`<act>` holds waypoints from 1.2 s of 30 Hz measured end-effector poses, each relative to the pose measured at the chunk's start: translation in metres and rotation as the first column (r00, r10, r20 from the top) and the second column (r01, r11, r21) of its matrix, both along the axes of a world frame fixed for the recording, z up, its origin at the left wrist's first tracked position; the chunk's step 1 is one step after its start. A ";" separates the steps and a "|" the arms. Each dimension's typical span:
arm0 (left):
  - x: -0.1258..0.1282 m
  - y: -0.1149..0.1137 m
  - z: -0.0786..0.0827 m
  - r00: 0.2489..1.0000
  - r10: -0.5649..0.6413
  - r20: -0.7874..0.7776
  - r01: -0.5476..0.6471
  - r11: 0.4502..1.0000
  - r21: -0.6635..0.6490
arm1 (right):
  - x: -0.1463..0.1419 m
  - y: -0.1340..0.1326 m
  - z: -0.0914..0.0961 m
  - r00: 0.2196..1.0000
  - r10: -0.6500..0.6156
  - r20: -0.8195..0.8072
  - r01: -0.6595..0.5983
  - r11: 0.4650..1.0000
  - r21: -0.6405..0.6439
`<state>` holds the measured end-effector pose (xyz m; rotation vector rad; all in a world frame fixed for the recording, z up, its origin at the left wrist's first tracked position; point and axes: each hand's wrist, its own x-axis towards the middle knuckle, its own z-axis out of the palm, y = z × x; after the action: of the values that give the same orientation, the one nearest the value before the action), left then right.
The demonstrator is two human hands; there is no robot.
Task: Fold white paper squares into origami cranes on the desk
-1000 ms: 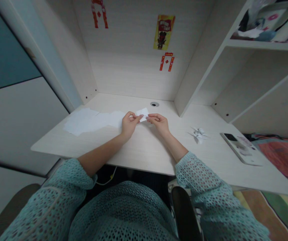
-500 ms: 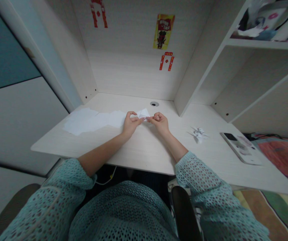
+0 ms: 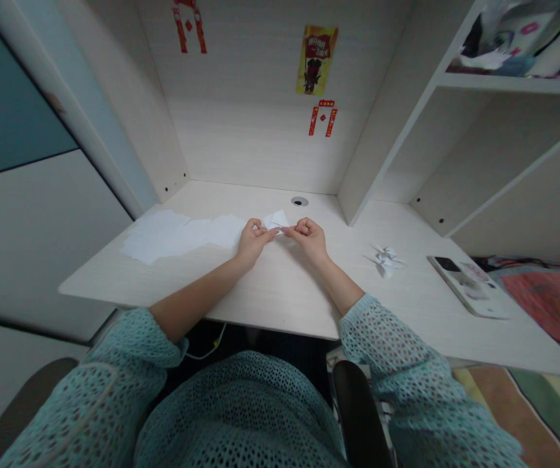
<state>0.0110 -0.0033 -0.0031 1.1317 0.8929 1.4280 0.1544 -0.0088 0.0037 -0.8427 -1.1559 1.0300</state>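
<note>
A small folded piece of white paper (image 3: 276,220) is held just above the pale wooden desk (image 3: 284,292), near its middle. My left hand (image 3: 253,240) pinches the paper's left side with curled fingers. My right hand (image 3: 308,238) pinches its right side, fingers curled in. Both hands meet at the paper, thumbs nearly touching.
Several flat white sheets (image 3: 173,234) lie on the desk left of my hands. A finished folded paper figure (image 3: 384,260) sits to the right, and a white phone or remote (image 3: 468,285) lies further right. A cable hole (image 3: 299,201) is behind the paper. Shelf dividers rise at right.
The paper has been folded smaller between my fingers. My right hand's fingers have curled in from a stretched pose. Both hands stayed in the same place.
</note>
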 end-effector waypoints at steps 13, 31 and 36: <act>0.000 -0.003 0.007 0.999 -0.046 0.026 0.046 0.999 0.014 | 0.007 0.008 -0.003 0.999 -0.009 0.034 0.010 0.999 -0.035; -0.001 0.004 -0.004 0.992 0.104 -0.077 -0.106 0.994 -0.022 | 0.004 0.007 -0.012 0.978 0.042 0.204 -0.036 0.999 -0.032; -0.006 0.009 -0.006 0.993 0.098 -0.058 -0.101 0.994 -0.046 | 0.006 0.010 -0.013 0.984 0.060 0.169 -0.054 0.998 -0.039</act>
<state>0.0048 0.0055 -0.0095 1.1081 1.0305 1.4537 0.1599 0.0013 -0.0095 -0.9431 -1.3160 1.0428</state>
